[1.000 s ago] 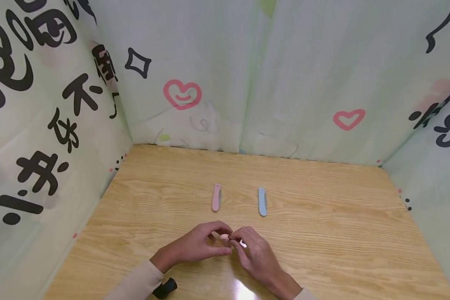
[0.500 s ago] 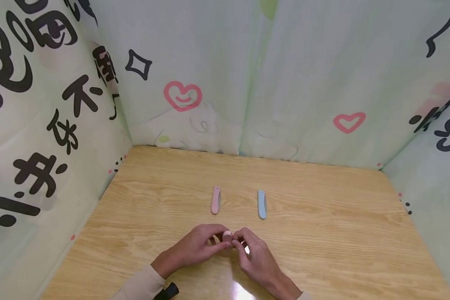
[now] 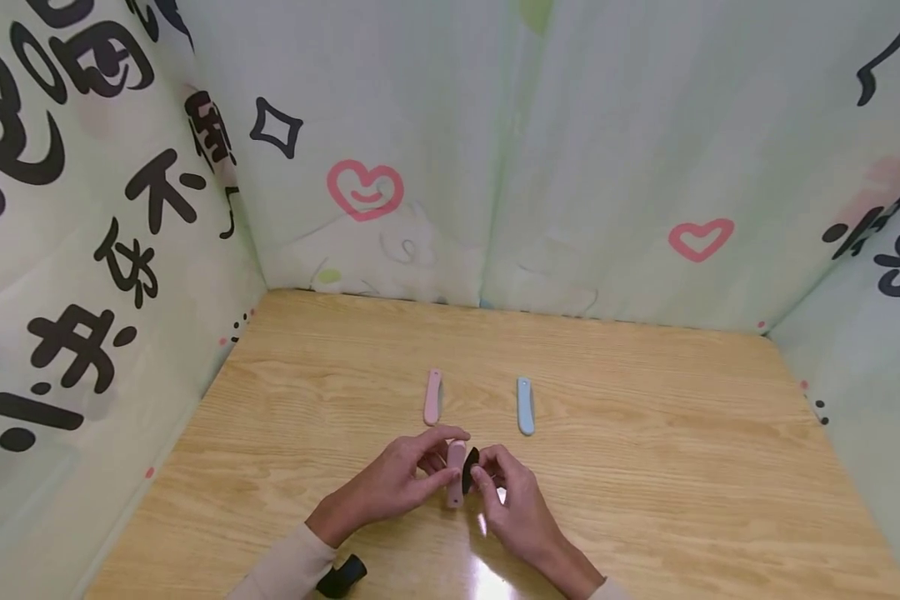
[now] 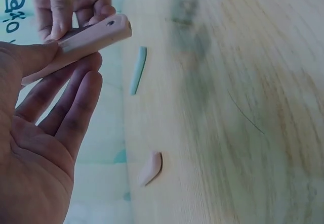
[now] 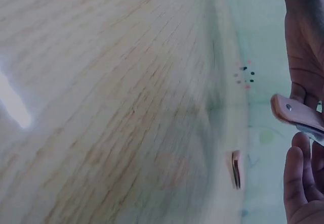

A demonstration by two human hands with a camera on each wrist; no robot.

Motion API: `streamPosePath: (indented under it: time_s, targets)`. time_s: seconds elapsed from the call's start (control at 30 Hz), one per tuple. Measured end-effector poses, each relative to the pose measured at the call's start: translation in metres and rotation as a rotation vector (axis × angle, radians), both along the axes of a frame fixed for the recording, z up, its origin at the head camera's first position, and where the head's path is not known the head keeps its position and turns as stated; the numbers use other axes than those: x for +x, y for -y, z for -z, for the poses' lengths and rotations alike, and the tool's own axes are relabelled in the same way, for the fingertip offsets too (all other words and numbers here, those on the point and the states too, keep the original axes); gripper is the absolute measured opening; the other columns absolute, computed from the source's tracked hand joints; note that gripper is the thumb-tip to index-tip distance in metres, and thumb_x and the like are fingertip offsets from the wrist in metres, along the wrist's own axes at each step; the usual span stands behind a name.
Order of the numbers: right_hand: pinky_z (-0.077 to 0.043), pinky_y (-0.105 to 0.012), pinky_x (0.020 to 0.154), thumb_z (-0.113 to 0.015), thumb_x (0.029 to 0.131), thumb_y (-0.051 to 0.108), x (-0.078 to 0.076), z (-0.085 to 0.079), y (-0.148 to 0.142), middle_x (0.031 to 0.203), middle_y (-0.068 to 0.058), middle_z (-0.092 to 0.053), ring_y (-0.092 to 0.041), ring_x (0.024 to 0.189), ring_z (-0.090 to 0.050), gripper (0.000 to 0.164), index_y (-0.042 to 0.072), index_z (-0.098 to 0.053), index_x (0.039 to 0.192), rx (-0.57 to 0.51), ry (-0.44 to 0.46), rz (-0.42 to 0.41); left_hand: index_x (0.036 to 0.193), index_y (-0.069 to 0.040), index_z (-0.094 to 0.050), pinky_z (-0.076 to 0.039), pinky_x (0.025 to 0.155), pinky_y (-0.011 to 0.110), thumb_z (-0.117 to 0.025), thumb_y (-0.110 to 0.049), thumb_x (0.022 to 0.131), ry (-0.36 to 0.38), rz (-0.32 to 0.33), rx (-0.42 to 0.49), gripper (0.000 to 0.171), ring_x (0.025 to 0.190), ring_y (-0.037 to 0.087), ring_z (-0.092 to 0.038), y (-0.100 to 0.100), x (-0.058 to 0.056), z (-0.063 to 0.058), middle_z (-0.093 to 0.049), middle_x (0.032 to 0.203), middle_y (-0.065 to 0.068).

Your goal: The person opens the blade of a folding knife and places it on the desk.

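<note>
A pink folding knife [image 3: 456, 479] is held up over the near part of the table. My left hand [image 3: 393, 479] pinches its handle between thumb and fingers, and in the left wrist view the handle's end with a small hole [image 4: 110, 24] points away from the palm. On the handle's right side a dark curved blade [image 3: 470, 469] stands partly out. The right hand [image 3: 521, 508] pinches that blade with thumb and fingertips. Seen from the right wrist, the handle [image 5: 297, 113] lies between both hands, partly cut off by the frame.
Farther back on the wooden table [image 3: 645, 417] lie a second pink folding knife [image 3: 432, 397] and a blue one [image 3: 525, 406], side by side. Printed curtains [image 3: 570, 167] stand around the table's back and sides. A black object [image 3: 342, 577] sits at the left wrist.
The pink knife has turned from nearly end-on to showing its full length. Its dark blade now shows between the handle and the right fingers. The knives on the table have stayed put.
</note>
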State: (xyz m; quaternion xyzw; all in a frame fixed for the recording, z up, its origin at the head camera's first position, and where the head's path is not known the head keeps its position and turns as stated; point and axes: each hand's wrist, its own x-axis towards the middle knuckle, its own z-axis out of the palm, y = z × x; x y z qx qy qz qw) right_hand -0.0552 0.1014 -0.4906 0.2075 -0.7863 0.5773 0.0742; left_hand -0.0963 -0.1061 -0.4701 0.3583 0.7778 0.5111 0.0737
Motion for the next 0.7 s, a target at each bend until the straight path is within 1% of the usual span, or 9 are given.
streamPosePath:
  time_s: [0.07,0.17,0.23,0.3,0.47,0.6,0.7]
  targets:
    - [-0.058,-0.033,0.069,-0.062,0.097,-0.007,0.0,-0.002,0.0,0.084,-0.004,-0.064,-0.022,0.073,-0.067,0.012,0.004,-0.061,0.097,-0.058,0.076,0.026,0.138,-0.01,-0.054,-0.055,0.07,0.025,-0.068,-0.008,0.099,0.022,0.01,0.007,0.041,0.081,0.004,-0.064,-0.002,-0.001,0.0,-0.069,0.091,-0.005]
    - [-0.058,-0.033,0.068,-0.064,0.098,-0.002,-0.003,-0.004,-0.001,0.084,-0.008,-0.066,-0.021,0.074,-0.068,0.004,0.002,-0.063,0.099,-0.133,0.168,0.047,0.142,-0.009,-0.052,-0.054,0.071,0.025,-0.066,-0.009,0.101,0.069,0.025,0.015,0.044,0.082,0.006,-0.065,-0.005,-0.002,0.0,-0.069,0.092,-0.004]
    - [-0.058,-0.034,0.066,-0.065,0.098,-0.001,-0.004,-0.006,-0.002,0.085,-0.013,-0.066,-0.021,0.073,-0.067,0.002,-0.002,-0.063,0.1,-0.162,0.207,0.035,0.146,-0.007,-0.048,-0.055,0.072,0.026,-0.064,-0.008,0.101,0.1,0.037,0.02,0.047,0.083,0.006,-0.065,-0.006,-0.002,-0.001,-0.069,0.093,-0.003]
    - [-0.058,-0.035,0.066,-0.064,0.099,0.001,-0.003,-0.006,-0.005,0.085,-0.016,-0.066,-0.019,0.073,-0.067,0.006,-0.005,-0.062,0.1,-0.173,0.242,0.01,0.147,-0.007,-0.048,-0.056,0.073,0.026,-0.063,-0.006,0.102,0.134,0.053,0.018,0.048,0.084,0.007,-0.066,-0.008,0.0,-0.001,-0.069,0.093,-0.001]
    - [-0.057,-0.031,0.064,-0.063,0.099,-0.001,-0.003,-0.007,-0.007,0.085,-0.022,-0.064,-0.016,0.07,-0.064,0.01,-0.01,-0.059,0.099,-0.19,0.311,-0.031,0.143,-0.012,-0.051,-0.055,0.071,0.025,-0.063,-0.007,0.102,0.204,0.051,-0.003,0.043,0.083,0.007,-0.067,-0.007,0.003,-0.003,-0.069,0.094,-0.003]
    - [-0.057,-0.031,0.064,-0.062,0.099,-0.004,-0.003,-0.01,-0.006,0.086,-0.022,-0.063,-0.017,0.07,-0.063,0.007,-0.01,-0.06,0.1,-0.21,0.334,-0.014,0.138,-0.014,-0.053,-0.055,0.069,0.025,-0.066,-0.008,0.1,0.22,0.024,0.001,0.04,0.082,0.009,-0.068,-0.007,0.002,-0.005,-0.069,0.091,-0.006]
    - [-0.057,-0.031,0.066,-0.062,0.098,-0.006,-0.004,-0.012,-0.007,0.085,-0.02,-0.063,-0.017,0.07,-0.063,0.004,-0.01,-0.06,0.098,-0.229,0.353,0.025,0.134,-0.01,-0.054,-0.057,0.073,0.027,-0.068,-0.006,0.099,0.242,0.003,0.04,0.039,0.084,0.012,-0.07,-0.006,0.0,-0.004,-0.071,0.092,-0.001]
